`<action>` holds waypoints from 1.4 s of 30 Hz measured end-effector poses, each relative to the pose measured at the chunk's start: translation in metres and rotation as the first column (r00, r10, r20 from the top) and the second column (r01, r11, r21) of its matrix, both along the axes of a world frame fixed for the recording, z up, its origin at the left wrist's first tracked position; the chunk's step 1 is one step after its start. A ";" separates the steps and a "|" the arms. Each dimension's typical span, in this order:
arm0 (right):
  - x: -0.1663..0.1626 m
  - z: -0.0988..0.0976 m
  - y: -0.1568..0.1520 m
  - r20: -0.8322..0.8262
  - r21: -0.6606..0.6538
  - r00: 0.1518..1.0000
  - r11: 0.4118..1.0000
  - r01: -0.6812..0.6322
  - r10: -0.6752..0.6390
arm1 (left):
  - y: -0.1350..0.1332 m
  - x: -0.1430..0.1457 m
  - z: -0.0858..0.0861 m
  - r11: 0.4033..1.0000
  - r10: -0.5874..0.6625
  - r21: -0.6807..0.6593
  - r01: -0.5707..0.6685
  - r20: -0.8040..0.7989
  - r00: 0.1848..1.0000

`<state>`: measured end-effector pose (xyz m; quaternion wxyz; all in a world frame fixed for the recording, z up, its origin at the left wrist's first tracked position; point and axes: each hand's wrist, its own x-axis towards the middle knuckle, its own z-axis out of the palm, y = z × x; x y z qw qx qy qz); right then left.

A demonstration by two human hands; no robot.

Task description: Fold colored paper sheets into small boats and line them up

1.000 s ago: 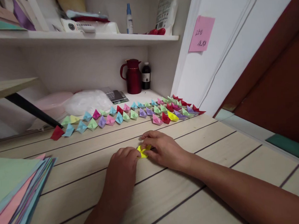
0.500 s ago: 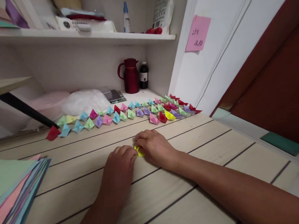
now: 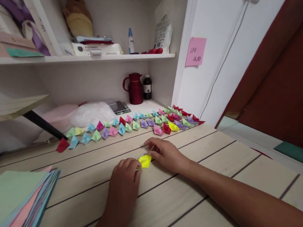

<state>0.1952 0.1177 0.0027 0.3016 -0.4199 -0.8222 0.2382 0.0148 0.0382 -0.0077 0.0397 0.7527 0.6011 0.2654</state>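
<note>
Yellow folded paper (image 3: 145,161) is lying on the floor (image 3: 201,192), short of its far edge; our left hand (image 3: 124,182) is pinching its tip, our right hand (image 3: 166,155) resting alongside, grip slack. Featherlight, crushable: we're favouring creases.

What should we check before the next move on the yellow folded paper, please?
1. Yellow folded paper lies flat on the wooden surface, between both hands: ok.
2. Left hand pinches its left end: ok.
3. Right hand rests open against its right edge: ok.
4. Rows of folded boats stand beyond the hands, untouched: ok.
5. Stack of coloured sheets lies apart from the left forearm: ok.
6. Creases on the yellow piece sharp and even: cannot tell.
</note>
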 end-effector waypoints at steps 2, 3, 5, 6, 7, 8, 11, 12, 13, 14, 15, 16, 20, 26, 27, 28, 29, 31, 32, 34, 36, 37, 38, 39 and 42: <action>0.000 0.002 -0.002 0.047 -0.012 0.999 1.000 0.027 -0.027 | 0.000 0.001 0.000 1.000 0.019 -0.016 -0.018 0.017 1.000; 0.000 0.003 -0.003 0.056 -0.026 0.998 0.999 0.038 -0.036 | 0.000 0.001 0.000 0.999 0.028 -0.024 -0.028 0.028 0.999; 0.000 0.003 -0.004 0.036 -0.067 0.999 0.997 0.041 -0.039 | -0.001 0.002 0.001 0.998 0.050 -0.044 -0.048 0.049 0.998; 0.000 0.003 -0.003 0.006 -0.094 1.000 0.995 0.028 -0.028 | -0.001 0.002 0.001 0.997 0.058 -0.055 -0.055 0.060 0.997; -0.001 0.003 -0.003 -0.038 -0.123 0.999 0.992 0.007 -0.011 | -0.001 0.002 0.001 0.996 0.066 -0.064 -0.061 0.070 0.995; -0.001 0.002 -0.002 -0.090 -0.153 0.996 0.988 -0.023 0.009 | -0.001 0.003 0.001 0.995 0.069 -0.072 -0.063 0.082 0.994; -0.002 -0.003 0.001 -0.243 -0.197 0.969 0.976 -0.098 0.049 | -0.001 0.003 0.000 0.996 0.050 -0.083 -0.040 0.123 0.991; -0.003 -0.005 0.001 -0.272 -0.195 0.961 0.975 -0.104 0.047 | -0.001 0.003 -0.001 0.996 0.041 -0.082 -0.030 0.131 0.990; -0.003 -0.006 0.002 -0.288 -0.192 0.957 0.976 -0.101 0.042 | -0.002 0.004 -0.001 0.997 0.034 -0.079 -0.023 0.135 0.990; -0.003 -0.007 0.002 -0.292 -0.191 0.956 0.977 -0.097 0.037 | -0.002 0.004 -0.001 0.997 0.029 -0.076 -0.019 0.135 0.990; -0.003 -0.007 0.002 -0.291 -0.194 0.956 0.976 -0.093 0.034 | -0.002 0.004 -0.001 0.997 0.027 -0.074 -0.018 0.132 0.991; -0.003 -0.007 0.001 -0.285 -0.201 0.958 0.975 -0.093 0.033 | -0.002 0.004 -0.001 0.997 0.025 -0.071 -0.016 0.127 0.992; -0.003 -0.005 0.000 -0.267 -0.219 0.963 0.972 -0.087 0.026 | -0.002 0.004 0.001 0.997 0.013 -0.072 -0.005 0.106 0.994; 0.000 -0.001 0.004 -0.236 -0.248 0.971 0.964 -0.094 0.034 | -0.002 0.002 0.001 0.998 0.031 -0.064 -0.027 0.066 0.997; 0.001 0.001 0.004 -0.213 -0.257 0.976 0.962 -0.096 0.040 | -0.002 0.002 0.001 0.997 0.035 -0.066 -0.031 0.060 0.998; 0.003 0.003 0.005 -0.188 -0.267 0.981 0.959 -0.099 0.049 | -0.002 0.002 0.001 0.997 0.036 -0.069 -0.033 0.053 0.998; 0.006 0.005 0.005 -0.162 -0.277 0.985 0.955 -0.107 0.063 | -0.002 0.002 0.000 0.997 0.036 -0.073 -0.033 0.046 0.998; 0.013 0.012 0.005 -0.121 -0.301 0.986 0.942 -0.147 0.115 | -0.002 0.002 0.000 0.996 0.033 -0.079 -0.030 0.035 0.999; 0.018 0.017 0.005 -0.105 -0.309 0.983 0.934 -0.178 0.153 | -0.002 0.002 -0.001 0.996 0.032 -0.080 -0.029 0.033 0.999; 0.029 0.029 0.004 -0.066 -0.312 0.970 0.918 -0.244 0.236 | -0.002 0.002 -0.002 0.996 0.029 -0.080 -0.026 0.032 0.999; 0.038 0.040 0.003 0.026 -0.301 0.945 0.904 -0.305 0.327 | -0.002 0.002 -0.004 0.996 0.035 -0.079 -0.032 0.036 0.999; 0.042 0.044 0.003 0.066 -0.303 0.928 0.894 -0.331 0.367 | -0.002 0.002 -0.004 0.996 0.040 -0.079 -0.037 0.037 0.998; 0.044 0.047 0.003 0.092 -0.309 0.915 0.885 -0.348 0.392 | -0.002 0.002 -0.005 0.996 0.047 -0.077 -0.044 0.038 0.998; 0.044 0.049 0.002 0.116 -0.316 0.901 0.875 -0.366 0.419 | -0.002 0.002 -0.005 0.996 0.055 -0.075 -0.052 0.038 0.998; 0.039 0.045 0.000 0.146 -0.333 0.862 0.845 -0.418 0.485 | -0.003 0.002 -0.004 0.995 0.082 -0.054 -0.081 0.032 0.996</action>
